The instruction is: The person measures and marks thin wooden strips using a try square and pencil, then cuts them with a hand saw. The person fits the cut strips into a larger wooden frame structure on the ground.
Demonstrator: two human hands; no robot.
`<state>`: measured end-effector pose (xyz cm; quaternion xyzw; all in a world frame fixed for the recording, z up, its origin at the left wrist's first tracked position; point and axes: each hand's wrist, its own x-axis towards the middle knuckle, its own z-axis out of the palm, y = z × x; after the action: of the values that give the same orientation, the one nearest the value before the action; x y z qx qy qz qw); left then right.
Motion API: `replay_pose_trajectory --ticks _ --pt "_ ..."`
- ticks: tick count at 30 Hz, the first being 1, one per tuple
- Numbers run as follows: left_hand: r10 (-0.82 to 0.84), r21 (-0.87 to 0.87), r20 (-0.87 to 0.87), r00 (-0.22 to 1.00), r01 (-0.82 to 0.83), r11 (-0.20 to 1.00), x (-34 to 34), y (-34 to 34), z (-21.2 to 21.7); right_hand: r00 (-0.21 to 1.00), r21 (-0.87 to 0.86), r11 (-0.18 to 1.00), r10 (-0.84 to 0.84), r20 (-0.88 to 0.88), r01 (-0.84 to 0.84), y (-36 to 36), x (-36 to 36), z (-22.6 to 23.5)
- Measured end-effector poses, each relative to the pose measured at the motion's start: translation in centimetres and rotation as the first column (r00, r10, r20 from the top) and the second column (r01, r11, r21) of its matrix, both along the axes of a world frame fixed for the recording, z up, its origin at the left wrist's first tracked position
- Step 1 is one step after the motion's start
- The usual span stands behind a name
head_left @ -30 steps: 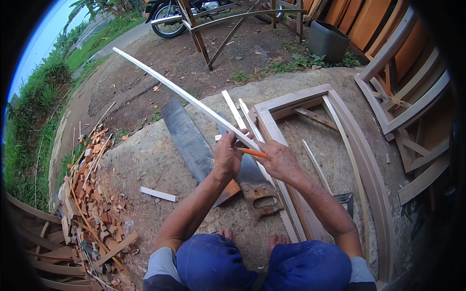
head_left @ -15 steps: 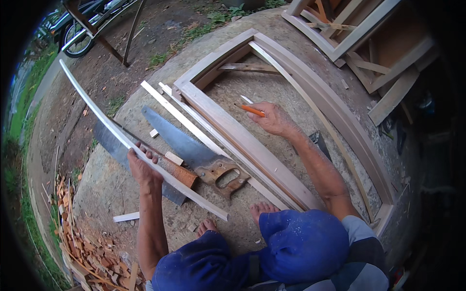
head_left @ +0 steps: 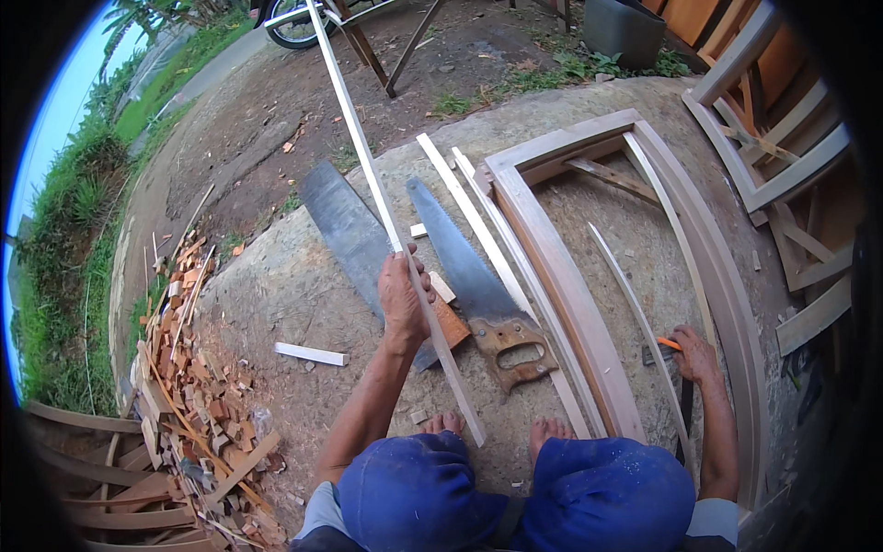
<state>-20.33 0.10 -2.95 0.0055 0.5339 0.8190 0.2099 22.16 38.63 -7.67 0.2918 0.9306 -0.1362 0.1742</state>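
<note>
My left hand (head_left: 403, 293) is closed around a long, pale wooden strip (head_left: 359, 138), which slants from beside my left foot up toward the far yard. On the concrete, my right hand (head_left: 696, 355) reaches down inside a wooden frame (head_left: 561, 276), an orange pencil (head_left: 670, 344) between its fingers. Close to those fingers lies a dark, flat tool (head_left: 653, 355); whether the hand touches it I cannot tell. A handsaw (head_left: 474, 276) with a wooden handle rests left of the frame. Under the held strip is another wide saw blade (head_left: 345, 221) with a reddish-brown wooden handle.
Thin pale strips (head_left: 474, 221) lie along the frame's left side. A short offcut (head_left: 311, 354) is at the left, beside a pile of wood scraps (head_left: 212, 414). More wooden frames (head_left: 800, 175) lean at the far right. A grey bin (head_left: 624, 37) stands at the back.
My view has turned left. My right hand has moved nearer to me and lower inside the frame, still with the pencil. The strip in my left hand now points more straight ahead.
</note>
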Motion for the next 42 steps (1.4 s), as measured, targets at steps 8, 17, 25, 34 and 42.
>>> replay_pose_trajectory --ticks 8,17,25,34,42 --pt "0.105 -0.061 -0.054 0.993 -0.108 0.992 2.0 -1.1 1.4 0.972 0.087 0.984 0.138 0.189 -0.157 -0.5 0.5 1.6" --pt "0.183 -0.043 -0.327 0.927 -0.207 0.977 2.0 -3.9 1.8 0.914 0.277 0.939 0.08 0.397 -0.203 0.5 -0.2 5.1" --pt "0.207 -0.072 -0.547 0.811 -0.292 0.954 2.3 -4.1 4.8 0.985 0.349 0.936 -0.096 0.145 0.04 0.6 -4.5 25.0" --pt "-0.042 -0.04 -0.589 0.807 0.023 0.999 4.1 -2.5 7.3 -0.01 -0.625 0.743 -0.642 -0.767 0.237 -3.8 -8.5 24.7" --pt "-0.302 0.044 -0.301 0.905 0.33 0.943 7.9 0.1 8.1 0.171 -0.902 0.078 -0.971 -0.165 -0.424 -21.1 -21.4 13.7"
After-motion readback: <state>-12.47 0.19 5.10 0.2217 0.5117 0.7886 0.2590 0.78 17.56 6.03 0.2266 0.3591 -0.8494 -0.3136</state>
